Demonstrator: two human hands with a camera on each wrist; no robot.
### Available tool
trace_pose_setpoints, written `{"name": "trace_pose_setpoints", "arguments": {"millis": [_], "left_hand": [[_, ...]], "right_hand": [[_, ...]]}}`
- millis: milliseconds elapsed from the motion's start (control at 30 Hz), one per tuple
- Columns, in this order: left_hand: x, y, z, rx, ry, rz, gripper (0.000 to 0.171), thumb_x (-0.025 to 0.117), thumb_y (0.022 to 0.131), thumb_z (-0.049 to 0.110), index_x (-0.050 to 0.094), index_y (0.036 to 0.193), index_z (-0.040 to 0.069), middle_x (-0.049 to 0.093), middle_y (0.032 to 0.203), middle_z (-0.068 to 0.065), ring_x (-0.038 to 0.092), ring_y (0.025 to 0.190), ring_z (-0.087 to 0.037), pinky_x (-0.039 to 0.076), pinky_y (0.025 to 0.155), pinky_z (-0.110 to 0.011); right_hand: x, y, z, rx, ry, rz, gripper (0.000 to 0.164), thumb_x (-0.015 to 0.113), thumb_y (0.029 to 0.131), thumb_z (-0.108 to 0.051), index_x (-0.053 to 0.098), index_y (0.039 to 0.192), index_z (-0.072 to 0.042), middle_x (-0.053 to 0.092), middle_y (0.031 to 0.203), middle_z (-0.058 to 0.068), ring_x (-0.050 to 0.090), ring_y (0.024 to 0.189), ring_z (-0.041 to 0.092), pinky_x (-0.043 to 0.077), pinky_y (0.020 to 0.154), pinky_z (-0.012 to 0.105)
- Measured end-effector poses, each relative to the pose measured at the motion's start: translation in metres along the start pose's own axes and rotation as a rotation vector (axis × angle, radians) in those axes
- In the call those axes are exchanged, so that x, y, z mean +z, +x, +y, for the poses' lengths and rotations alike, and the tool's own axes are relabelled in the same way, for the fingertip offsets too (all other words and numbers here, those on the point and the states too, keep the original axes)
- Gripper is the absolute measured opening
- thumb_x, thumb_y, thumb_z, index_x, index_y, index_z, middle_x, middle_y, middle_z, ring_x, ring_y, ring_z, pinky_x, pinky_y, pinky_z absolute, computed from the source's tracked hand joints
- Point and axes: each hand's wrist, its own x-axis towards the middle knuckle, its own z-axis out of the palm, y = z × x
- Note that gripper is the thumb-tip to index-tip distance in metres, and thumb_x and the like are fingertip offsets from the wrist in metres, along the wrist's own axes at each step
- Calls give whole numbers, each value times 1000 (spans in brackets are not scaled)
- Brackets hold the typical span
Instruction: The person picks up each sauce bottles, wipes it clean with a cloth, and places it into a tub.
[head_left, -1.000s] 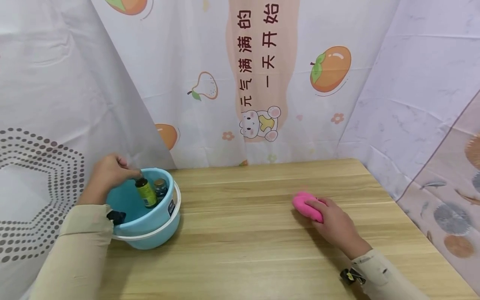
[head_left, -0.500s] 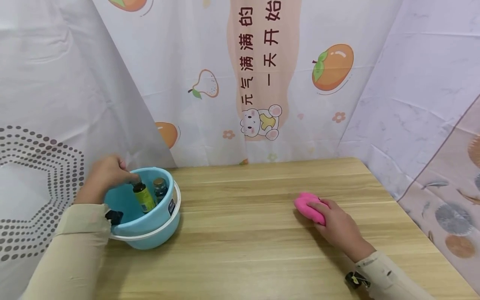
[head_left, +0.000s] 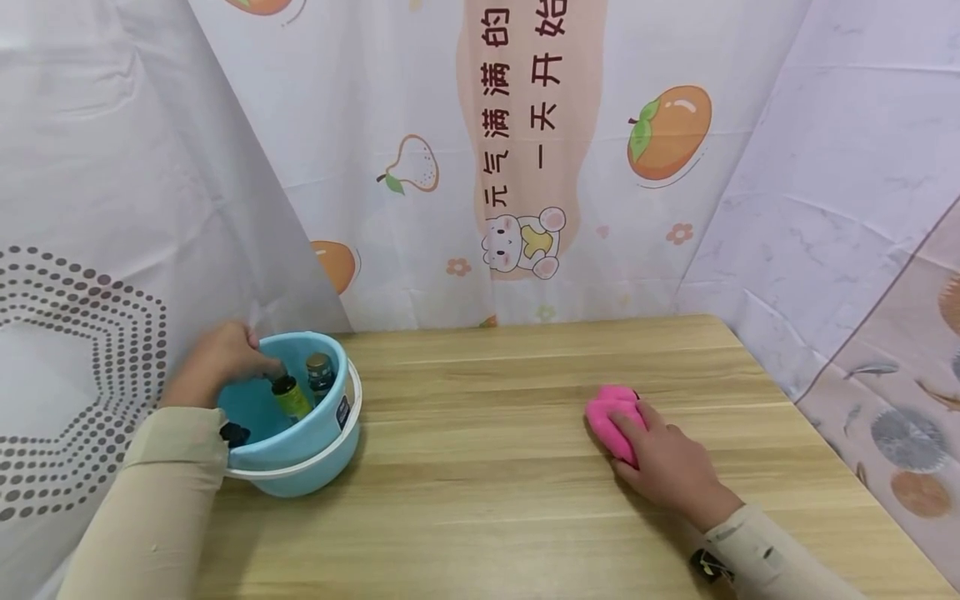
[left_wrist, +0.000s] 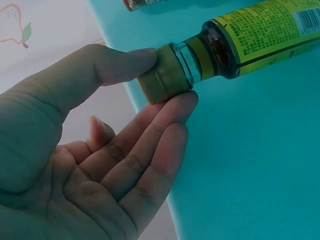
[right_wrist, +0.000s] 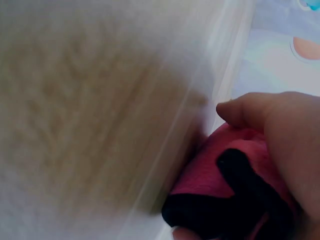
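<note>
My left hand (head_left: 228,354) reaches over the rim of a light blue bucket (head_left: 326,429) at the left. Its thumb and fingers pinch the gold cap of a small dark glass bottle (left_wrist: 220,47) with a yellow-green label. The bottle is tilted inside the bucket, its lower end hidden behind the near wall in the head view. A second dark bottle (head_left: 320,375) with a gold cap stands beside it. At the right, my right hand (head_left: 667,462) grips a soft pink plush thing (head_left: 615,421) on the table. Black parts (right_wrist: 240,200) show on the plush in the right wrist view.
The wooden table (head_left: 480,467) reaches back to a fruit-printed curtain (head_left: 405,250). More curtain hangs close at the left and right sides. A white handle (head_left: 352,417) hangs around the bucket's outside, and a dark object (head_left: 235,433) shows by its left rim.
The bottle in my left hand has gone lower in the bucket. My right hand has shifted slightly over the pink plush, which has turned a little on the table.
</note>
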Motion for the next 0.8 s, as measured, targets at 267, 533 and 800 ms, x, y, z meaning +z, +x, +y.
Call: {"name": "trace_pose_setpoints", "arguments": {"millis": [267, 533, 800], "left_hand": [[2, 3, -2, -12, 18, -35, 44, 85, 79, 27, 51, 90, 1, 63, 83, -14, 55, 76, -27, 48, 60, -34], [2, 5, -6, -32, 24, -41, 45, 84, 80, 26, 49, 92, 0, 57, 84, -15, 55, 77, -29, 48, 60, -33], [1, 4, -8, -22, 8, -17, 40, 83, 83, 23, 51, 90, 0, 52, 79, -12, 52, 76, -28, 45, 61, -35]], "right_hand": [[6, -4, -12, -36, -27, -48, 85, 70, 91, -58, 44, 157, -11, 33, 158, 37, 45, 130, 64, 50, 88, 72], [9, -3, -20, -58, 52, -65, 89, 66, 94, -60, 42, 156, 0, 26, 159, 42, 32, 139, 69, 42, 99, 77], [7, 0, -24, -27, 82, -104, 89, 65, 95, -60, 40, 158, -3, 23, 161, 40, 31, 140, 68, 38, 100, 80]]}}
